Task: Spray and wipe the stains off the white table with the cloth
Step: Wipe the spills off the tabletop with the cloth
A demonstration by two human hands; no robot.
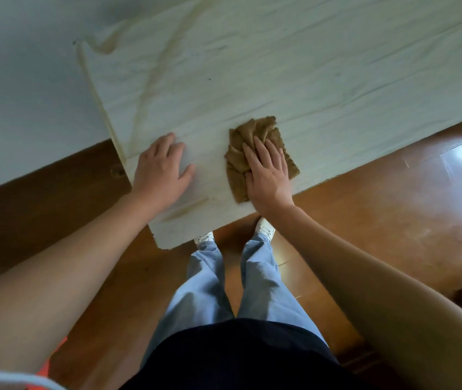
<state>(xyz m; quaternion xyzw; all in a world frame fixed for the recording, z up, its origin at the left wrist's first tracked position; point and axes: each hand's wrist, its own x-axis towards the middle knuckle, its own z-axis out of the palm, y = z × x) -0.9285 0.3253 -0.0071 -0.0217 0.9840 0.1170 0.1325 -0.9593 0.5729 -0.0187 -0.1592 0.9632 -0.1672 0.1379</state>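
The white table [322, 66] fills the upper part of the head view, its near corner pointing towards me. A crumpled brown cloth [255, 133] lies near the front edge. My right hand [266, 173] presses flat on the cloth with straight fingers. My left hand [159, 167] rests flat on the bare tabletop to the left of the cloth. Brownish streak stains [153, 77] run across the left part of the table, along its left edge [97, 94], and near the corner [187, 208]. No spray bottle is in view.
The table stands against a pale wall [27, 66] on the left. Glossy brown wooden floor [393, 206] lies below and to the right. My legs in blue trousers [255, 277] and white shoes stand just at the table's corner.
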